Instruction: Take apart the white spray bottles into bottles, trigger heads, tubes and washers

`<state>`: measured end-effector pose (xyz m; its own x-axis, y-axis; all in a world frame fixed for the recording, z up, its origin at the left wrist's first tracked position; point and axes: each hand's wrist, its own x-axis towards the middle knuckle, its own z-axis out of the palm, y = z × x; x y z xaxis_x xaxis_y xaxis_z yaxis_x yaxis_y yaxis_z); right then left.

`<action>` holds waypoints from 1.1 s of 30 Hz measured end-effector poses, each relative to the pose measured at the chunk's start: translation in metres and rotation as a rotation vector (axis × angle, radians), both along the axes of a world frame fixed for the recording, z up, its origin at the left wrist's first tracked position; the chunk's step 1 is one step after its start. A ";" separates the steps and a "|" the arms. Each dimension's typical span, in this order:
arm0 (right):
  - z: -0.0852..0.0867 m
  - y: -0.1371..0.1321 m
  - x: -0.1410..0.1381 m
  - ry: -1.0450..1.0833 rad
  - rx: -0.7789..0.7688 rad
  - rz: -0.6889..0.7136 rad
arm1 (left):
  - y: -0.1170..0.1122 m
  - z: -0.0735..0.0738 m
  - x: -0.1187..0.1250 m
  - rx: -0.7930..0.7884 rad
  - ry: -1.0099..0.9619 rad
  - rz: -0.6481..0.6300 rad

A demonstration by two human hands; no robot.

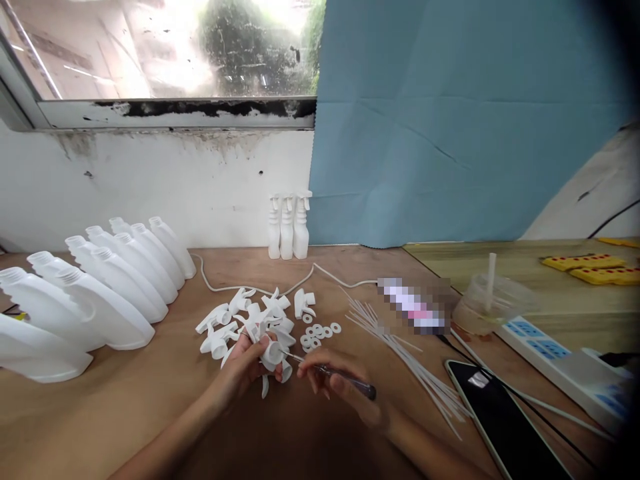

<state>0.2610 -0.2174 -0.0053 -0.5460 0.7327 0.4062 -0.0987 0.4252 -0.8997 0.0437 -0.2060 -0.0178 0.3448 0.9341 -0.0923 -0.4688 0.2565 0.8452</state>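
My left hand (245, 363) is closed round a white spray trigger head (273, 353), held just above the wooden table. My right hand (345, 390) pinches a thin pen-like tool (345, 379) with a dark handle, its metal tip pointing left into the open cap of that trigger head. Just beyond my hands lies a loose pile of white trigger heads (240, 320). To the right of the pile are several small white washer rings (316, 333).
Several open white bottles (100, 287) lie in a row at left. Three assembled spray bottles (287, 227) stand by the wall. White dip tubes (405, 353), a phone (500, 420), a power strip (555, 360), a plastic cup (487, 303) and a white cable (280, 288) lie at right.
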 end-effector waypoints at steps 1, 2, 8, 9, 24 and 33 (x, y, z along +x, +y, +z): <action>0.000 0.000 -0.001 -0.036 0.054 -0.028 | 0.000 -0.002 0.001 0.005 0.010 0.001; 0.000 0.000 -0.002 -0.077 0.114 -0.071 | 0.001 -0.003 0.001 0.008 0.018 0.005; -0.008 0.006 -0.004 -0.220 0.563 -0.228 | 0.000 -0.011 0.002 0.048 0.139 0.031; -0.010 0.006 -0.004 -0.231 0.631 -0.222 | -0.001 -0.011 0.002 0.061 0.172 0.033; -0.013 0.005 -0.008 -0.251 0.375 -0.106 | -0.009 -0.007 0.003 0.137 0.295 0.165; -0.011 0.004 -0.006 -0.004 0.001 -0.031 | -0.005 -0.013 -0.001 0.151 0.192 0.009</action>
<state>0.2548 -0.2132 -0.0165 -0.5247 0.7488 0.4050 -0.0823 0.4288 -0.8996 0.0424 -0.2110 -0.0305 0.3263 0.9451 -0.0148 -0.2976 0.1176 0.9474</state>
